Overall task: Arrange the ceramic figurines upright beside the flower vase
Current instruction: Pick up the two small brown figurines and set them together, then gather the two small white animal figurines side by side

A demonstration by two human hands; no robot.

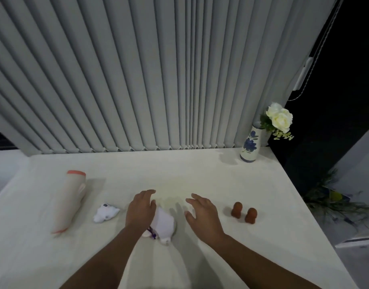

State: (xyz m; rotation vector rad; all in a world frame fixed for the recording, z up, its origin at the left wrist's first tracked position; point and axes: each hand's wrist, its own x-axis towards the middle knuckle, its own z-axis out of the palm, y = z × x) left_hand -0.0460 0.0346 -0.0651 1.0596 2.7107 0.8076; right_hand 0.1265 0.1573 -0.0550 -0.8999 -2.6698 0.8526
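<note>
The left hand [141, 209] rests over a white figurine [163, 223] lying on its side near the table's [179, 172] 6 o'clock edge, fingers loose and not visibly closed on it, while the right hand [201, 212] hovers spread and empty at the figurine's 3 o'clock. The flower vase [250, 146] stands well apart at 2 o'clock. Judged glazed ceramic, the figurine is likely rigid, slick and chip-prone with fragile protruding parts, so grip should go across the broad body, both hands supporting, and set-down should be gentle.
</note>
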